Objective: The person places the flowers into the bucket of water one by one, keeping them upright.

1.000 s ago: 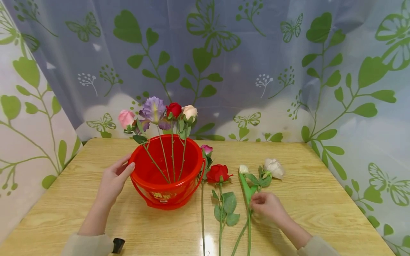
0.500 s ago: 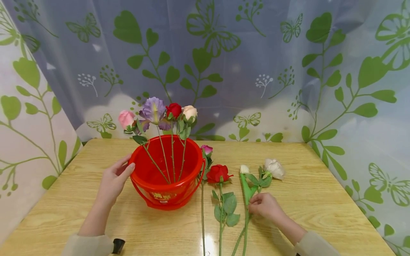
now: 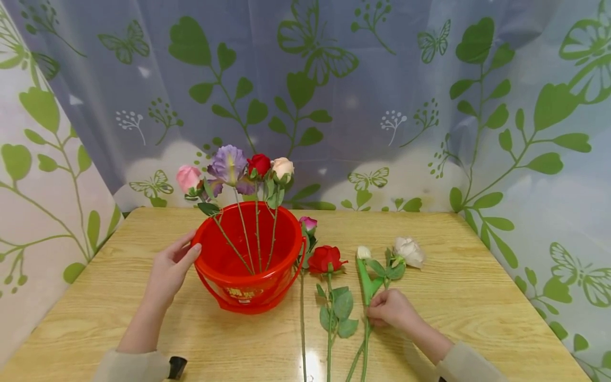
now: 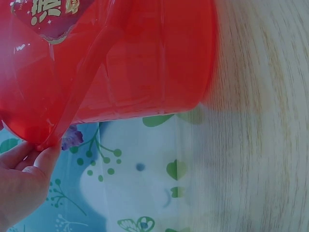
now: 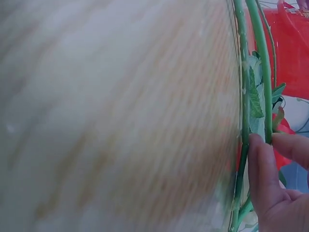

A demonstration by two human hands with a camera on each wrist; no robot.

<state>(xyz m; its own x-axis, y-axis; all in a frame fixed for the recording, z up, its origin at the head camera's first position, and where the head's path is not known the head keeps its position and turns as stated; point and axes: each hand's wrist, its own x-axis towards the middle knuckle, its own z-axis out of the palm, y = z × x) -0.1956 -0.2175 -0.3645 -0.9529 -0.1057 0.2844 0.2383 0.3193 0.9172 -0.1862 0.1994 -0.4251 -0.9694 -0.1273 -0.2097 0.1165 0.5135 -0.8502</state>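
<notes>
My left hand [image 3: 168,270] holds the rim of a red plastic bucket [image 3: 205,260], its thumb and fingers pinching the edge in the left wrist view. Inside the bucket stand a pink rose [image 3: 188,177], a purple iris [image 3: 229,164], a red rose [image 3: 260,164] and a cream rose [image 3: 282,168]. My right hand [image 3: 395,312] pinches the green stem of a white-budded flower [image 3: 364,253] with broad green leaves; this stem [image 5: 263,58] shows between thumb and fingers in the right wrist view. A white rose [image 3: 408,252] lies beside it, its stem crossing under.
A larger red rose [image 3: 326,259] and a magenta flower [image 3: 309,223] lie between the bucket and my right hand, stems toward me. The wooden table [image 3: 458,281] runs back to a patterned curtain [image 3: 334,132]. A small black object [image 3: 177,367] is by my left sleeve.
My right hand has closed on the white-budded flower's stem, and the lower stem has shifted slightly left. My left hand and the bucket have stayed in place.
</notes>
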